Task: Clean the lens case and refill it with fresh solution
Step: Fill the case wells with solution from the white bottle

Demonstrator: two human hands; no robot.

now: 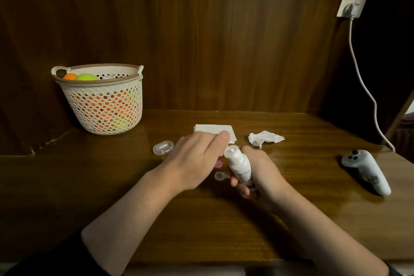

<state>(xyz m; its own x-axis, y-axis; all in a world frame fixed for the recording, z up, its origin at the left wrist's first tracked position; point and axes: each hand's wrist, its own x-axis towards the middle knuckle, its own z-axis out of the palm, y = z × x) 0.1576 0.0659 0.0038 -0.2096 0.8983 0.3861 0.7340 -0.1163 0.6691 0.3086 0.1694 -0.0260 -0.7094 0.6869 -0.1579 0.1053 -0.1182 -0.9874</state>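
- Lens case (pixel 220 175): a clear well shows on the surface (pixel 313 186) between the two hands, just below the bottle; a pink-purple part (pixel 218 164), possibly a cap, lies beside it, mostly hidden by the left hand.
- Solution bottle (pixel 240 167): white, tilted, with its cap end pointing up and left, above the lens case.
- Right hand (pixel 259 175): fingers are curled round the bottle body, gripping it.
- Left hand (pixel 198 159): held over the surface, thumb extended to the bottle cap; the other fingers are hidden, so its grip cannot be told.
- Clear plastic container (pixel 163 147): rests on the surface just left of the left hand.
- Folded white paper (pixel 215 131): lies flat behind the hands.
- Crumpled tissue (pixel 265 138): lies right of the paper.
- White controller (pixel 367 170): lies well apart, at the right of the surface.
- Perforated basket (pixel 105 105): stands at the rear left, holding orange and green balls.
- Wall socket (pixel 352 2): upper right, with a white cable (pixel 363 83) plugged in.
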